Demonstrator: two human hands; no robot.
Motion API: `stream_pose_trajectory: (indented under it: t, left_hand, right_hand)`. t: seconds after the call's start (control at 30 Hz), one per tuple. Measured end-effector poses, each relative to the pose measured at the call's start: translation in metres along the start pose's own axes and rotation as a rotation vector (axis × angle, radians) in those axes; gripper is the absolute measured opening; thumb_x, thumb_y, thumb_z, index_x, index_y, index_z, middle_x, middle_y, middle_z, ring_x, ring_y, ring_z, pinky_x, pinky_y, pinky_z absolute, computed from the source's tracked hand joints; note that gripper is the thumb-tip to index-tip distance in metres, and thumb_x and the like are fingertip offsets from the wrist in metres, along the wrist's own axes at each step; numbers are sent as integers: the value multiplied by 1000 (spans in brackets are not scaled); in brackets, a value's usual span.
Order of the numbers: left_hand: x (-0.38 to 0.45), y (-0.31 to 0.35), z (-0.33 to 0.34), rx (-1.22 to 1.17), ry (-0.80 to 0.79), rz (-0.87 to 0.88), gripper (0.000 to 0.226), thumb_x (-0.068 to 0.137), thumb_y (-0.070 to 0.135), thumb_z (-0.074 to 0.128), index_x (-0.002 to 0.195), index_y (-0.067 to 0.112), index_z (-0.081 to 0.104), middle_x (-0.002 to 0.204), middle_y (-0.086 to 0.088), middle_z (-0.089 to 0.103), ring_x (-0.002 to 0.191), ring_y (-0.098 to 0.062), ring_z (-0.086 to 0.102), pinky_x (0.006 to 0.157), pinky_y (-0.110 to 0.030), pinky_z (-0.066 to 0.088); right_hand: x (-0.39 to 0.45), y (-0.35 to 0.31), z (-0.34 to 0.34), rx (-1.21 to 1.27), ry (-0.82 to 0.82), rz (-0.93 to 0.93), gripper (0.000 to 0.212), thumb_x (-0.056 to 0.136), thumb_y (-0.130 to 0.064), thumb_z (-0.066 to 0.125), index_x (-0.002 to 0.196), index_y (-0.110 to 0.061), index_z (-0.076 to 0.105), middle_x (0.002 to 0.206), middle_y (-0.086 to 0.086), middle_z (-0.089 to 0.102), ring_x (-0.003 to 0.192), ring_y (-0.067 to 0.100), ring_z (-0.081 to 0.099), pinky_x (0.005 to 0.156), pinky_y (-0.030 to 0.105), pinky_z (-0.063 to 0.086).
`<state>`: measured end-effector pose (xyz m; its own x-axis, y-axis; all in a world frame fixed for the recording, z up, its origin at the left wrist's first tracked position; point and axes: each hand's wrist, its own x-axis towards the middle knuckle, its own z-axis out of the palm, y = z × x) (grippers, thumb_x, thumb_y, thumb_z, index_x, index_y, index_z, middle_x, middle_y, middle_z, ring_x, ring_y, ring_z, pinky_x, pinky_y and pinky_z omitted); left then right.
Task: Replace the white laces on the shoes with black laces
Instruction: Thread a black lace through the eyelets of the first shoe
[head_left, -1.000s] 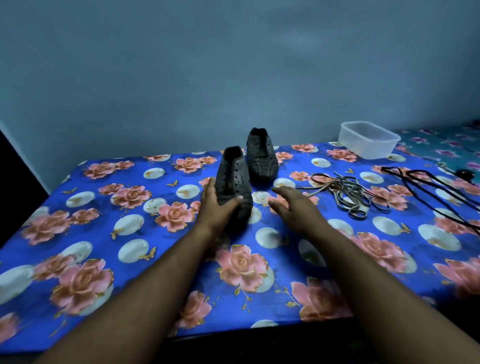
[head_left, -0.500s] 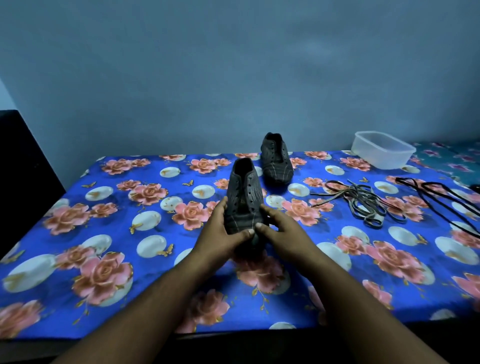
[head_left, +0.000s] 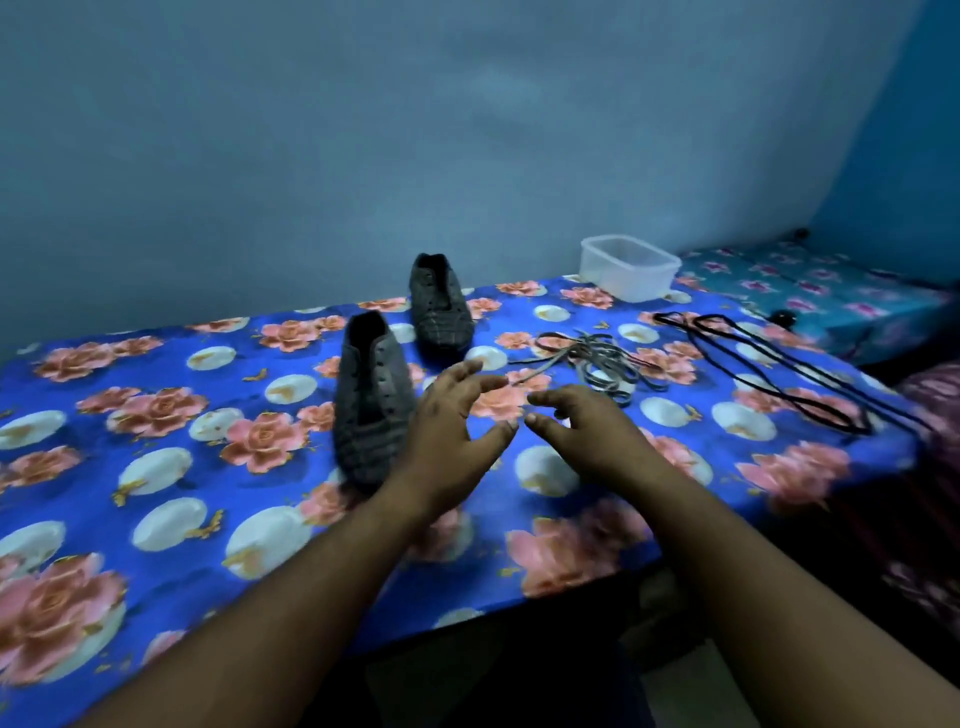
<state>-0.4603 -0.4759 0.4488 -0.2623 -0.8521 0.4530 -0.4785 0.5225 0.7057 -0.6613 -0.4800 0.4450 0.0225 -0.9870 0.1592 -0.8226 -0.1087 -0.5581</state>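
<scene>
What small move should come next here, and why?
Probably the right hand reaches for the black laces: both shoes look unlaced, the pale laces lie loose on the table, and both hands hold nothing.

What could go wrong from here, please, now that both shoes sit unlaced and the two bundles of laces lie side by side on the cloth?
1. The pale laces lie tangled close to the black laces; in this dim light the wrong bundle might be picked up.
2. The black laces reach the table's right edge and could slip off if tugged.
3. The left hand hovers beside the near shoe, and a careless sweep might knock it over.
</scene>
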Motion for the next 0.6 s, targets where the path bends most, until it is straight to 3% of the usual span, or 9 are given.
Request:
stream_pose_trajectory:
  t: [0.07, 0.23, 0.4, 0.5, 0.6]
  left_hand:
    - [14, 6, 30, 57, -129, 33, 43, 85, 21, 79, 126, 16, 68, 141, -7, 56, 138, -20, 45, 115, -42, 34]
    - [38, 6, 91, 249, -379, 22, 49, 89, 40, 73, 134, 25, 63, 148, -2, 50, 139, -20, 45, 113, -37, 35]
    - [52, 2, 125, 393, -391, 44, 48, 90, 52, 65, 132, 31, 62, 144, 2, 54, 134, -23, 49, 111, -40, 37]
    - [51, -6, 135, 477, -357, 98, 38, 90, 59, 58, 119, 34, 65, 131, 7, 59, 128, -22, 51, 106, -41, 37]
    - [47, -12, 138, 485, -334, 123, 42, 90, 62, 49, 118, 34, 64, 129, 7, 60, 125, -22, 52, 105, -42, 36]
  right_hand:
    - [-9, 33, -19, -106, 32, 83, 40, 95, -46, 65, 130, -26, 67, 133, -4, 66, 118, 17, 62, 96, 31, 46]
    - [-31, 112, -61, -296, 138, 314, 43, 95, -48, 62, 131, -25, 65, 135, 3, 62, 127, 27, 55, 106, 40, 44]
    - [-34, 162, -84, -463, 174, 456, 45, 94, -50, 59, 134, -30, 62, 139, 5, 58, 131, 31, 49, 104, 46, 43]
    - [-26, 182, -91, -559, 193, 514, 45, 97, -47, 52, 136, -27, 58, 139, 7, 53, 131, 32, 45, 102, 50, 40]
    - [-18, 199, -96, -602, 206, 565, 48, 101, -47, 47, 142, -22, 48, 146, 11, 46, 136, 33, 38, 107, 53, 34]
